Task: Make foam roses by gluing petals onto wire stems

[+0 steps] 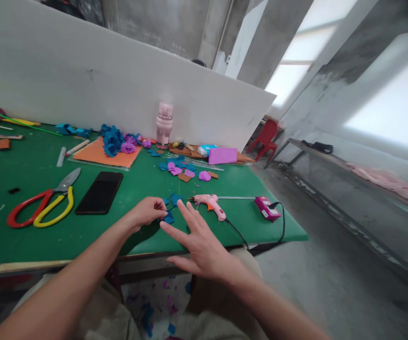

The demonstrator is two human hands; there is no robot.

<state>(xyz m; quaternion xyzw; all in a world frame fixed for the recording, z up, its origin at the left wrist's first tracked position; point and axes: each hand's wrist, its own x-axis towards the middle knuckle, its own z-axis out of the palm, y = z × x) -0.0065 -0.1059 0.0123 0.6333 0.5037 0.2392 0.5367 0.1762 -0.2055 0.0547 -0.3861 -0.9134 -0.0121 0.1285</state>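
Note:
My left hand (146, 211) is closed in a pinch just over the green table, near its front edge. What its fingertips hold, if anything, is too small to make out. Right beside them lie blue cut pieces (177, 199), partly hidden by my hands. My right hand (204, 243) is open with fingers spread, reaching in from the right close to those pieces. Just beyond it a pink glue gun (213, 204) lies on its side, a clear glue stick out of its back and its cord running right.
Red-and-yellow-handled scissors (53, 200) and a black phone (99, 193) lie left. Behind are blue and purple flowers (113, 140) on an orange sheet (115, 159), purple and blue petals (176, 167) and a pink bottle (164, 123). A magenta power block (267, 208) sits right. A white board (119, 80) borders the back.

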